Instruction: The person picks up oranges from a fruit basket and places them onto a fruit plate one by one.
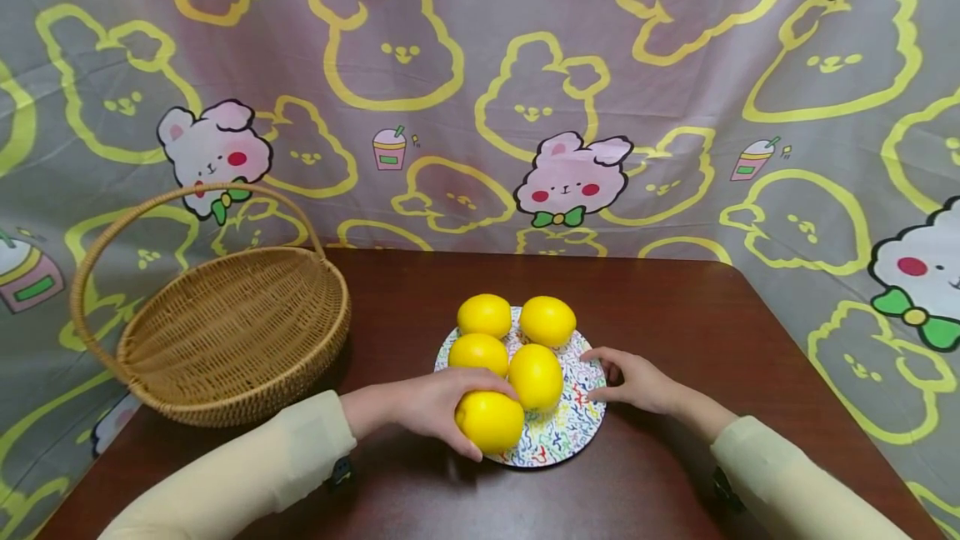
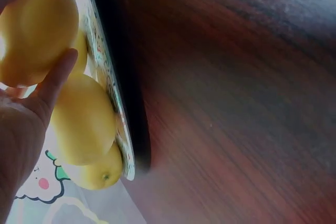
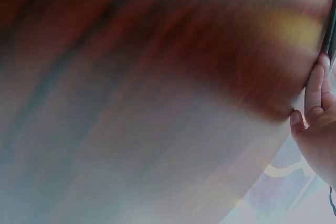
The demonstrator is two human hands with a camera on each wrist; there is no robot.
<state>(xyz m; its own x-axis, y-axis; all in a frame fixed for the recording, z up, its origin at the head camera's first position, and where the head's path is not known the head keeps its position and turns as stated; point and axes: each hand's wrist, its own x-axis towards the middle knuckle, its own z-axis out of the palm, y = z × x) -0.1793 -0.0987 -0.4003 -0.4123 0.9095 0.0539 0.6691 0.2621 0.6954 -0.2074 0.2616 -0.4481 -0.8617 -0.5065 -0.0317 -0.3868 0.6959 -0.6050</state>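
Observation:
In the head view, my left hand grips a yellow lemon at the near-left part of a round plate with a multicoloured squiggle pattern. The left wrist view has the thumb and fingers around this held lemon, which appears raised off the plate. Several more lemons sit grouped on the plate's far and middle parts. At the plate's right rim, my right hand rests with thumb and fingers spread apart, loosely bent. Its fingers touch the dark edge in the right wrist view.
A wicker basket with a tall arched handle stands tilted at the left of the dark wooden table. Behind the table hangs a grey cloth with yellow cartoon outlines and rabbit faces.

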